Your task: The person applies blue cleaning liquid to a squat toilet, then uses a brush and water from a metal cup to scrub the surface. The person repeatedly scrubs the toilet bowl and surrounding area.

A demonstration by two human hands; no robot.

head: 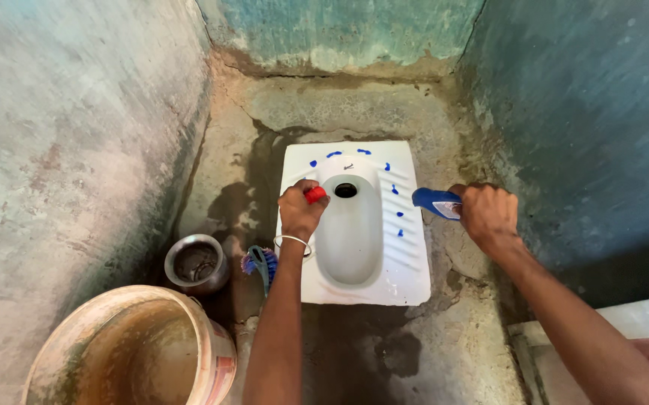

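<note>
A white squat toilet pan is set in the concrete floor, with blobs of blue liquid along its back and right rim. My right hand grips a blue cleaner bottle, its neck pointing left over the pan's right edge. My left hand, a metal bangle on its wrist, holds a small red cap above the pan's left rim, close to the drain hole.
A toilet brush with blue bristles lies on the floor left of the pan. Beside it stands a small metal pot. A large worn bucket sits at the lower left. Stained walls close in on three sides.
</note>
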